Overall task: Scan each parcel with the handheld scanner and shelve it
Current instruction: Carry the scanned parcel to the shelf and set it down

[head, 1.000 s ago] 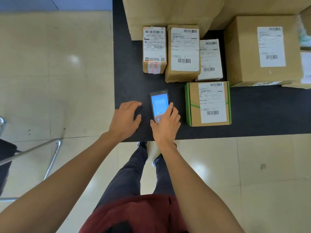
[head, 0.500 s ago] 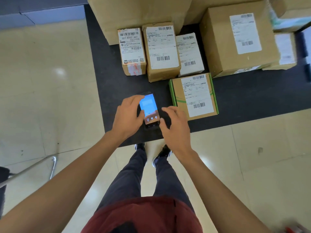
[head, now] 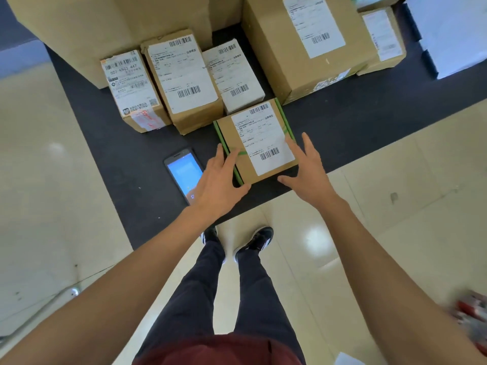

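A brown parcel with green edges (head: 234,133) and a white barcode label lies near the front edge of the black table (head: 118,159). My left hand (head: 218,180) rests against its left side, fingers straight, thumb at the near corner. My right hand (head: 307,167) lies spread at its right side, fingers along the label's edge. The handheld scanner (head: 181,172), a phone-like device with a lit blue screen, lies flat on the table left of the parcel, partly hidden under my left wrist.
Three small labelled parcels (head: 184,80) stand in a row behind the green-edged one. A large brown box (head: 303,43) sits at the back right, another large carton (head: 110,25) at the back left. White sheets (head: 453,35) lie far right. Tiled floor surrounds the table.
Both hands have left the scanner, which now lies on the table, and moved right to the sides of the green-edged parcel.
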Demonstrator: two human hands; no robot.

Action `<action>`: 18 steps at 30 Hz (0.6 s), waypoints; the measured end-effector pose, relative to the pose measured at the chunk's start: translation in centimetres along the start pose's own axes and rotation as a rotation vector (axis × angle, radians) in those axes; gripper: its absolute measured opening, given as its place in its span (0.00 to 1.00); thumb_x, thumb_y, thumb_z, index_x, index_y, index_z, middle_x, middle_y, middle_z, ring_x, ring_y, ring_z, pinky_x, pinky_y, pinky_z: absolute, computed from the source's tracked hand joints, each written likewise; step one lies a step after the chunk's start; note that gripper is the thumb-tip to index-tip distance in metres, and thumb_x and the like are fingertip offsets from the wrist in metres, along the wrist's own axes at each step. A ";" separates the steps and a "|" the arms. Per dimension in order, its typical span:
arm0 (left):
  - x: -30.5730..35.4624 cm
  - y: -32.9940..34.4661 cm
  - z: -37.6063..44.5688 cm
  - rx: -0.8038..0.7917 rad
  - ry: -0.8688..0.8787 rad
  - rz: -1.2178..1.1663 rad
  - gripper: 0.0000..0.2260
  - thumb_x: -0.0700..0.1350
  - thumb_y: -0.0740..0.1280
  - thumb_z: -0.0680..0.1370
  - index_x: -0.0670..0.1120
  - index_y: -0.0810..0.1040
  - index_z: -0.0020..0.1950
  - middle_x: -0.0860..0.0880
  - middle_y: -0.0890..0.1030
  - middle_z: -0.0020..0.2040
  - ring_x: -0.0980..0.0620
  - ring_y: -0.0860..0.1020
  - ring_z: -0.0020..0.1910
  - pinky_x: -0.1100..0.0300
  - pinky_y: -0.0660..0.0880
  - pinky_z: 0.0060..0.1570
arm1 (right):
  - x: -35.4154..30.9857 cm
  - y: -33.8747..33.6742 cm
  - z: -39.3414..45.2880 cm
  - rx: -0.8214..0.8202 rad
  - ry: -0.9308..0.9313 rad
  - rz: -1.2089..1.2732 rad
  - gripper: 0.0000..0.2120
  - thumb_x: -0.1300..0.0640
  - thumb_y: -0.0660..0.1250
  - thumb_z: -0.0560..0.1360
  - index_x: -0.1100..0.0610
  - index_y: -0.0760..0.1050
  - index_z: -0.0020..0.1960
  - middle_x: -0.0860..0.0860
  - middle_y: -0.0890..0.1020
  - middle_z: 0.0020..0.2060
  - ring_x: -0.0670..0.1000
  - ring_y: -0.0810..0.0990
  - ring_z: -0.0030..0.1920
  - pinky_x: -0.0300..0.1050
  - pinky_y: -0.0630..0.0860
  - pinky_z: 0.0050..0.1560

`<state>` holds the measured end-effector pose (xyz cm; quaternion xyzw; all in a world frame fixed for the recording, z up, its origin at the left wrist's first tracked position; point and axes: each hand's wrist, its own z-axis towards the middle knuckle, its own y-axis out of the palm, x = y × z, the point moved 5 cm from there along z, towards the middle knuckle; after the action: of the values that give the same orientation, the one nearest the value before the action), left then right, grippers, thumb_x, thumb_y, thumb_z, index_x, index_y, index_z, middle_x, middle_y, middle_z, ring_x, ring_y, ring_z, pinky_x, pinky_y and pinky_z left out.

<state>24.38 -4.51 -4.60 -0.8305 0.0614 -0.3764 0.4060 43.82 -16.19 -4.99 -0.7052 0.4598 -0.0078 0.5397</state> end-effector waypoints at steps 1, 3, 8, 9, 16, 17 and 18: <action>0.1 0.2 0.1 -0.003 -0.001 0.001 0.42 0.56 0.74 0.75 0.55 0.53 0.82 0.44 0.50 0.83 0.42 0.60 0.77 0.48 0.70 0.67 | 0.0 0.3 0.2 0.001 -0.021 0.004 0.49 0.59 0.78 0.72 0.43 0.51 0.82 0.50 0.49 0.82 0.56 0.51 0.80 0.53 0.58 0.76; 0.4 0.6 0.3 -0.010 -0.003 0.002 0.45 0.55 0.76 0.74 0.55 0.50 0.82 0.46 0.46 0.84 0.43 0.59 0.78 0.47 0.70 0.68 | -0.3 0.5 0.3 0.051 -0.073 0.016 0.49 0.59 0.78 0.72 0.46 0.51 0.82 0.52 0.55 0.80 0.56 0.58 0.78 0.53 0.63 0.74; 1.4 0.6 0.4 0.026 0.047 -0.036 0.43 0.49 0.75 0.75 0.53 0.52 0.83 0.48 0.47 0.84 0.44 0.61 0.77 0.52 0.68 0.68 | -0.1 0.6 -1.2 0.200 -0.116 0.022 0.45 0.56 0.79 0.71 0.49 0.56 0.80 0.54 0.65 0.74 0.55 0.65 0.71 0.48 0.68 0.67; 1.9 0.5 0.4 0.038 0.082 -0.048 0.42 0.47 0.75 0.75 0.52 0.54 0.83 0.49 0.48 0.84 0.45 0.62 0.76 0.55 0.68 0.66 | 0.3 0.6 -1.8 0.221 -0.106 0.034 0.44 0.56 0.79 0.71 0.49 0.57 0.80 0.54 0.65 0.74 0.54 0.65 0.72 0.46 0.68 0.67; 8.2 -0.3 0.2 0.047 0.232 -0.043 0.41 0.45 0.73 0.76 0.56 0.54 0.83 0.53 0.45 0.84 0.48 0.57 0.80 0.46 0.72 0.69 | 2.8 -2.8 -6.5 0.436 0.018 0.255 0.41 0.49 0.79 0.71 0.50 0.62 0.77 0.50 0.65 0.71 0.41 0.65 0.67 0.31 0.69 0.61; 9.7 -0.4 0.3 0.052 0.263 -0.049 0.41 0.46 0.74 0.76 0.56 0.54 0.82 0.53 0.46 0.84 0.48 0.56 0.80 0.46 0.72 0.69 | 3.1 -3.7 -7.2 0.474 0.028 0.283 0.41 0.49 0.79 0.71 0.50 0.62 0.77 0.49 0.65 0.71 0.40 0.64 0.66 0.29 0.66 0.61; 11.2 -0.6 0.3 0.056 0.295 -0.052 0.41 0.46 0.74 0.76 0.57 0.55 0.82 0.53 0.46 0.84 0.48 0.56 0.80 0.47 0.71 0.69 | 3.5 -4.8 -8.0 0.513 0.039 0.307 0.40 0.48 0.79 0.71 0.50 0.63 0.77 0.49 0.65 0.71 0.39 0.63 0.65 0.27 0.64 0.61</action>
<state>32.39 -8.47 2.10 -0.7558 0.0884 -0.5063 0.4057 44.87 -24.54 0.38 -0.4676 0.5544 -0.0553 0.6862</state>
